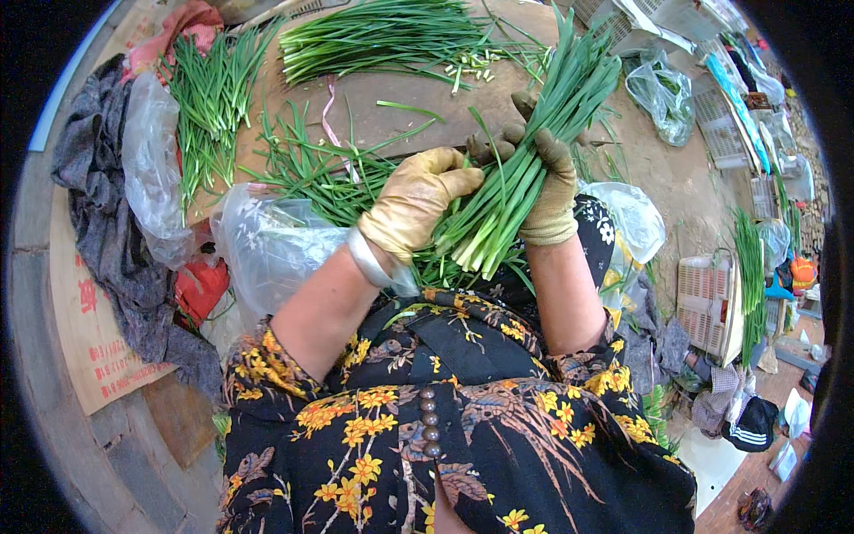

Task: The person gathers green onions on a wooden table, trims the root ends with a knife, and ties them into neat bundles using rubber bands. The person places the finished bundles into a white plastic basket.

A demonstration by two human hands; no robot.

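Note:
My right hand [552,193], in a dirty tan work glove, grips a thick bunch of garlic chives [527,170]. The pale cut ends point down towards my lap and the green leaves spread up to the right. My left hand [423,200], in a yellowish glove with a silvery band at the wrist, is at the bunch's left side. Its thumb and forefinger are close together near the stems; whether they pinch a blade cannot be made out. Loose chives [333,180] lie under and left of this hand, on the board's near edge and over my lap.
A large chive pile [380,40] lies across the brown board [407,93], beside short trimmed pieces [475,65]. Another bundle [217,100] rests at left by clear plastic [150,167] and grey cloth [107,200]. Plastic crates [707,300] and a person in a black cap [750,424] are at right.

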